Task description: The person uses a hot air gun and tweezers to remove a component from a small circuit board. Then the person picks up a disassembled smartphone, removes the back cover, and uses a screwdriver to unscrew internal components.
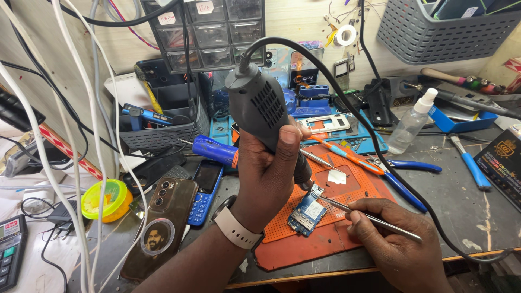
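My left hand grips a grey hot-air handle with a black cord, its nozzle pointing down at a small blue circuit board. The board lies on an orange perforated mat over a red silicone pad. My right hand pinches metal tweezers, whose tips touch the board's upper edge just below the nozzle. A pale watch band wraps my left wrist.
A brown smartphone and a blue keypad phone lie at left, next to a yellow-green tub. Blue-handled pliers, an orange-handled tool, a spray bottle and grey baskets surround the mat. White cables hang at left.
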